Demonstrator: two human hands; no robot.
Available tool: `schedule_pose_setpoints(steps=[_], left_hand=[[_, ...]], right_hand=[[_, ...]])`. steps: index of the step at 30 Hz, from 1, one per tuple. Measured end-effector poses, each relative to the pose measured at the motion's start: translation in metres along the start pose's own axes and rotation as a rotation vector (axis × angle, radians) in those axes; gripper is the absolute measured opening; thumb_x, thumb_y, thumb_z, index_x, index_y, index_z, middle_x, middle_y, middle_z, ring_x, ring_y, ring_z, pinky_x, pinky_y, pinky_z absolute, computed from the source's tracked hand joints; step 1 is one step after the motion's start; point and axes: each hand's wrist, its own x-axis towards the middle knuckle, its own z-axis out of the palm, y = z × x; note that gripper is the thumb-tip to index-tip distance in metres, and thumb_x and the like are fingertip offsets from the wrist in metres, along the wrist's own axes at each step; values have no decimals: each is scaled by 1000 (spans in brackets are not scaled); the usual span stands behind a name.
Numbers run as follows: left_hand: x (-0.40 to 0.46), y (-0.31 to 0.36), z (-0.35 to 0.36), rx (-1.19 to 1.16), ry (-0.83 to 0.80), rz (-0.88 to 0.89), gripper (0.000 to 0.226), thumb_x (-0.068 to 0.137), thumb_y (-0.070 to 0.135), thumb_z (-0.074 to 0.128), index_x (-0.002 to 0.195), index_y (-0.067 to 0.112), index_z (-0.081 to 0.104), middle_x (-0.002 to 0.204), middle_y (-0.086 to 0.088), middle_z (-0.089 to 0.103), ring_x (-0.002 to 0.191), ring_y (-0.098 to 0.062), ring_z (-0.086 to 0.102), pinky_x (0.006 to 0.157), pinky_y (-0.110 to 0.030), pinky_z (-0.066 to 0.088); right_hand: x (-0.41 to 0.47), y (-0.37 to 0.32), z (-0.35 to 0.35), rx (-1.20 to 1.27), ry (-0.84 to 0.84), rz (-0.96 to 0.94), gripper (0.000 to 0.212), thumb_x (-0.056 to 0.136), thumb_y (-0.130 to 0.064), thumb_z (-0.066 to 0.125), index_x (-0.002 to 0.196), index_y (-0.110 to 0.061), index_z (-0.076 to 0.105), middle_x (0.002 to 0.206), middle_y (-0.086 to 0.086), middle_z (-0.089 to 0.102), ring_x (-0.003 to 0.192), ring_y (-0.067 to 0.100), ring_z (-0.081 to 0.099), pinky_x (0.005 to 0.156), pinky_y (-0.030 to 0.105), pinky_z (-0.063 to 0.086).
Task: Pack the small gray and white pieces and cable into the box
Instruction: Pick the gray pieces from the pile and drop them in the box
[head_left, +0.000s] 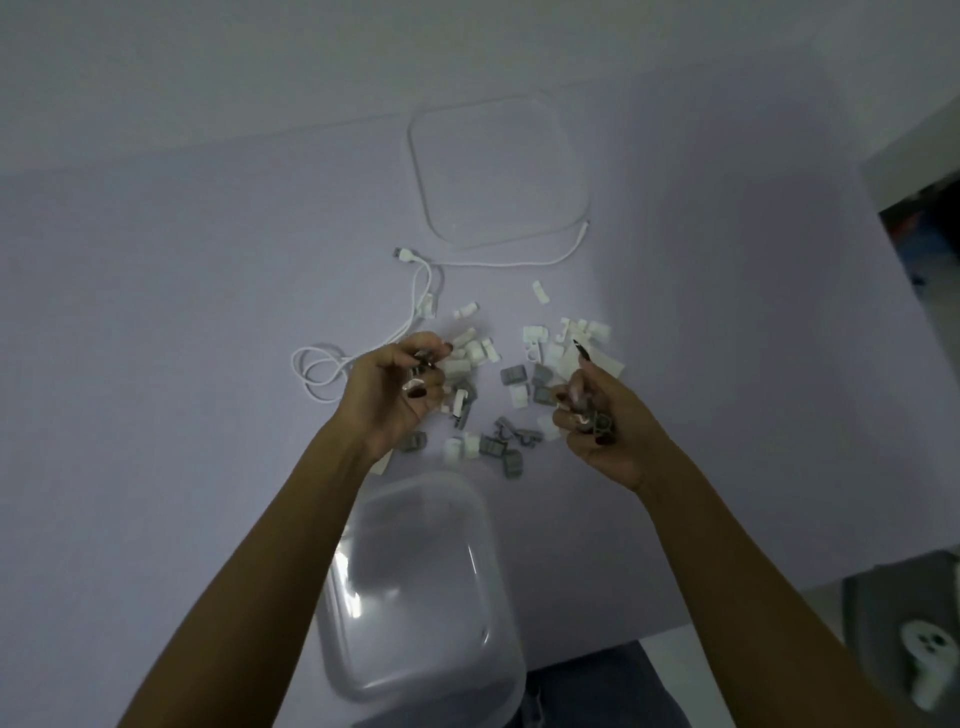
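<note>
I see the left hand (395, 387) and right hand (597, 421) each curled around gray pieces (511, 375) at frame center. The clear box (415, 670) sits below, the white cable (415, 306) upper left.

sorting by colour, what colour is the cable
White; the cable shows best in the head view.

Bare forearms, dark-polished nails, blue jeans (597, 686).

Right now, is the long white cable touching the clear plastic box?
Apart. The head view shows bare table and scattered pieces between the white cable and the clear plastic box.
</note>
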Motion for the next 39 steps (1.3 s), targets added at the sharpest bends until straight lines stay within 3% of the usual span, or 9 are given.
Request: schedule_pose_setpoints(steps=[3, 8, 15, 21, 25, 28, 31, 34, 39], left_hand=[[-6, 9, 1, 292, 45, -5, 16, 66, 8, 44, 63, 3, 59, 67, -8, 47, 36, -11, 30, 39, -20, 22], [-15, 6, -29, 2011, 118, 412, 31, 84, 50, 60, 85, 20, 52, 74, 4, 55, 61, -14, 52, 56, -30, 43], [-8, 16, -68, 2492, -361, 752, 59, 85, 73, 29, 96, 18, 46, 83, -8, 57, 57, -21, 54, 51, -25, 35], [1, 17, -75, 2450, -581, 805, 54, 97, 55, 24, 96, 13, 57, 83, -10, 58, 60, -23, 57, 53, -31, 47], [-5, 15, -68, 2361, -403, 876, 54, 100, 49, 24, 83, 9, 57, 77, -10, 58, 57, -24, 57, 50, -30, 44], [-18, 11, -51, 1931, 47, 707, 35, 94, 45, 42, 83, 13, 51, 79, -4, 58, 64, -17, 55, 58, -31, 42], [-26, 3, -27, 1421, 236, 581, 17, 98, 18, 50, 81, 15, 47, 68, 13, 62, 57, -1, 54, 55, -16, 40], [-31, -7, -7, 974, 244, 461, 20, 101, 14, 42, 81, 8, 43, 47, 13, 48, 40, -3, 34, 44, -15, 28], [-33, -23, -7, 642, 205, 340, 33, 100, 31, 42, 111, 8, 63, 58, -6, 32, 46, -11, 22, 52, -26, 17]], right_hand=[[-7, 2, 8, -402, 157, -78, 45, 97, -27, 52, 57, -6, 48, 61, 6, 53, 38, 9, 35, 38, 20, 24], [-12, 33, 18, -1313, 171, -355, 10, 93, -32, 59, 91, -23, 62, 66, -3, 64, 51, 5, 57, 51, 24, 47], [2, 61, 21, -1912, 152, -493, 30, 92, -48, 53, 108, -22, 51, 84, 2, 67, 71, 23, 63, 56, 32, 47], [16, 67, 18, -1968, 255, -472, 27, 93, -43, 53, 99, -16, 55, 82, 5, 68, 72, 25, 63, 58, 35, 49], [13, 55, 25, -1419, 273, -363, 14, 90, -32, 63, 85, -19, 61, 69, 1, 66, 59, 14, 62, 54, 30, 50], [7, 34, 32, -705, 257, -199, 19, 95, -16, 54, 77, -17, 57, 61, -2, 54, 40, 8, 43, 39, 21, 33], [-1, 9, 34, -213, 66, -72, 23, 97, -16, 46, 74, -16, 52, 63, 1, 47, 37, 6, 30, 37, 18, 20], [-5, -7, 30, -51, -78, -17, 26, 94, -23, 46, 70, -17, 55, 62, -1, 56, 35, 4, 32, 32, 14, 22], [-2, -7, 28, -61, -148, 16, 23, 88, -34, 54, 71, -19, 54, 78, 1, 60, 37, 4, 34, 33, 13, 21]])
